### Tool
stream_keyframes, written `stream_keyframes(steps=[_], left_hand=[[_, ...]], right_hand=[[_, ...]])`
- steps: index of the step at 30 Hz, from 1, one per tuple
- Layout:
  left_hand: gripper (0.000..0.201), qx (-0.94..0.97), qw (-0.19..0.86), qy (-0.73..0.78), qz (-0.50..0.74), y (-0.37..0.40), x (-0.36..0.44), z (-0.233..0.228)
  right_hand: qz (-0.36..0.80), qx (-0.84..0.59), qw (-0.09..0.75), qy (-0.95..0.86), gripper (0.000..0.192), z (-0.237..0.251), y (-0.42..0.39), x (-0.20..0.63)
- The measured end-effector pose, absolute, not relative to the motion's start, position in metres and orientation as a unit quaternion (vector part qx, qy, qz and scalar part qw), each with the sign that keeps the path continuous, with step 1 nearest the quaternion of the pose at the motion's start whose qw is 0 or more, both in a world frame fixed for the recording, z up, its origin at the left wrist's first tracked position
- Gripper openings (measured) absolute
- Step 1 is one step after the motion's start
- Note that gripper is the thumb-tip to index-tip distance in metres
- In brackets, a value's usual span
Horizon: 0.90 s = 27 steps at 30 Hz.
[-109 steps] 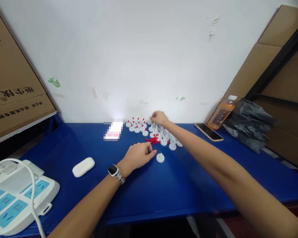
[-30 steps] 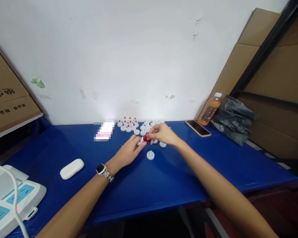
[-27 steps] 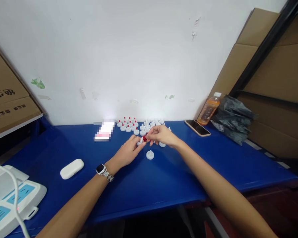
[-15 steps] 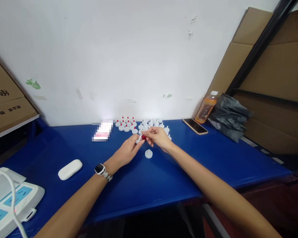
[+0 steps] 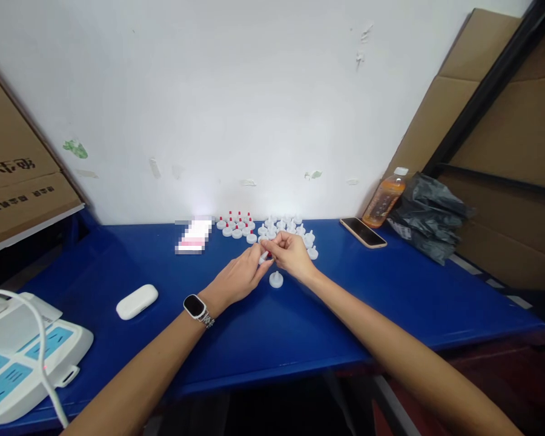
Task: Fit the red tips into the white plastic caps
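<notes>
In the head view, the cap (image 5: 263, 258) is white, with a round base and narrow spout. Fingers cover much of it; the red bits (image 5: 269, 255) beside it barely show. It sits between thumb and fingers of the curled left hand (image 5: 240, 274), by the bunched right hand (image 5: 293, 257), whose grip I cannot tell.

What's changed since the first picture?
The right hand has come from the back of the nozzle cap cluster to meet the left hand, which now grips a white nozzle cap. What the right pinches is unclear. The lone nozzle cap in front, phone and drink bottle stayed put.
</notes>
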<state>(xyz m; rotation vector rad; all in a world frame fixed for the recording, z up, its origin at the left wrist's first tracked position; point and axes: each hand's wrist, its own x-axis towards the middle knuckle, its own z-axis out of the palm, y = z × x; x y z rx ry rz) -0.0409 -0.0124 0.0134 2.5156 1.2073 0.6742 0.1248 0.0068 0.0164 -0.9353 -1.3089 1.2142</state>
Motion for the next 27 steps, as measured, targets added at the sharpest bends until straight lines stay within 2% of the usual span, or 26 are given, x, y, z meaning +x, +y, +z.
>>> stream_keyframes(steps=[9,16,19,22,25,27], left_hand=[[0.034,0.869,0.143,0.401,0.253,-0.009,-0.038,0.018],[0.033,0.853,0.166,0.389,0.305,-0.006,-0.035,0.029],[0.043,0.840,0.176,0.405,0.316,0.002,-0.042,0.025],[0.055,0.831,0.184,0.424,0.308,0.011,-0.049,0.014],[0.042,0.831,0.213,0.430,0.281,0.016,-0.054,0.004],[0.035,0.829,0.226,0.433,0.272,0.016,-0.055,0.000]], right_hand=[[0.515,-0.379,0.547,-0.541,0.054,0.026,0.004,0.121],[0.466,-0.357,0.502,-0.635,0.043,0.043,0.005,0.137],[0.442,-0.360,0.486,-0.663,0.038,0.047,0.014,0.143],[0.345,-0.395,0.490,-0.696,0.027,0.054,0.041,0.147],[0.201,-0.457,0.450,-0.741,0.015,0.062,0.084,0.148],[0.141,-0.496,0.390,-0.763,0.011,0.064,0.114,0.146]])
